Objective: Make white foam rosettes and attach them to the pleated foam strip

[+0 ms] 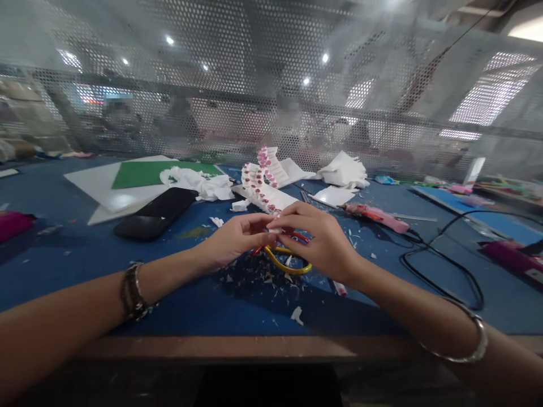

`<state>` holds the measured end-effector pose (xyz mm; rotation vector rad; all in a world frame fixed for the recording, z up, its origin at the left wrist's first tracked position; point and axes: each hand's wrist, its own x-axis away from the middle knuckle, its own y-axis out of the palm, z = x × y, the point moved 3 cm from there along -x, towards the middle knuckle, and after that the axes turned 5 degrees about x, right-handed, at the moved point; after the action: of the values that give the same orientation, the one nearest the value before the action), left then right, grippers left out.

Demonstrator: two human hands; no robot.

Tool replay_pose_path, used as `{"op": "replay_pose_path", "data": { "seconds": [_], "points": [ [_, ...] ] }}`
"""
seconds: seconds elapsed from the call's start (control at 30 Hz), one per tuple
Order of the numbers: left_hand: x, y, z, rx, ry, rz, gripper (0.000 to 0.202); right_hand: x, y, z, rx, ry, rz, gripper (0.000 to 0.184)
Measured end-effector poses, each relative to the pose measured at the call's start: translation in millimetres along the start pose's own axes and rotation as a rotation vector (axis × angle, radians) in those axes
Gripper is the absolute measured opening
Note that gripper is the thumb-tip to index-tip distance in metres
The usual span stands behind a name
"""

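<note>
My left hand (235,240) and my right hand (320,240) meet above the blue table (85,254), fingertips pinched together on a small white scrap of paper (275,230). Below them lie scissors with red and yellow handles (288,263), partly hidden by my right hand. Just beyond the hands a white paper strip with several pink flower pieces (265,189) curls upward. Tiny white paper cuttings (271,280) litter the table under the hands.
A black phone (156,213) lies at the left, near white and green sheets (139,174). A pink glue gun (375,216) with a black cable (445,265) lies at the right. Crumpled white paper (343,169) sits behind. A perforated metal screen (271,85) closes the back.
</note>
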<state>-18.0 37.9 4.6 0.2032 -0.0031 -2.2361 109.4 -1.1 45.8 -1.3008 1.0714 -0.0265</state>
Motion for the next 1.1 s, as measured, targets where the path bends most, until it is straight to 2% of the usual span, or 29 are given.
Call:
{"op": "replay_pose_path", "data": {
  "seconds": [0.13, 0.27, 0.4, 0.47, 0.53, 0.6, 0.7, 0.77, 0.83, 0.87, 1.0, 1.1],
  "points": [
    [-3, -3.0, 2, 0.008, -0.025, 0.037, 0.021, 0, -2, 5, -0.049, -0.023, -0.013, 0.013],
    [-9, -9.1, 4, -0.039, -0.096, -0.024, 0.015, -1, -5, 18, -0.024, 0.001, -0.028, 0.013],
    [-28, -26.3, 17, -0.193, -0.025, 0.031, 0.011, -4, -4, 36, -0.113, 0.091, -0.050, 0.012],
    [-44, -38.5, 28, -0.352, 0.061, 0.089, 0.016, -7, -1, 44, -0.170, 0.133, -0.060, 0.012],
    [-62, -50.4, 39, -0.608, 0.142, 0.093, 0.023, -10, 0, 52, -0.185, 0.154, -0.054, 0.012],
    [-82, -63.6, 49, -0.873, 0.256, 0.118, 0.029, -14, 1, 57, -0.163, 0.158, -0.050, 0.013],
    [-110, -84.0, 55, -1.209, 0.349, 0.146, 0.043, -19, 0, 63, -0.102, 0.144, -0.066, 0.012],
    [-125, -95.4, 52, -1.326, 0.310, 0.112, 0.050, -22, 0, 67, -0.062, 0.141, -0.077, 0.012],
    [-134, -101.2, 48, -1.321, 0.219, -0.006, 0.053, -25, 0, 72, -0.049, 0.154, -0.077, 0.014],
    [-136, -102.7, 46, -1.313, 0.181, -0.029, 0.052, -27, 1, 74, -0.047, 0.161, -0.074, 0.015],
    [-142, -103.4, 45, -1.351, 0.151, 0.025, 0.053, -34, 10, 81, -0.041, 0.163, -0.078, 0.012],
    [-147, -106.5, 40, -1.393, 0.109, 0.005, 0.058, -41, 20, 87, -0.057, 0.164, -0.071, 0.013]
  ]
}}
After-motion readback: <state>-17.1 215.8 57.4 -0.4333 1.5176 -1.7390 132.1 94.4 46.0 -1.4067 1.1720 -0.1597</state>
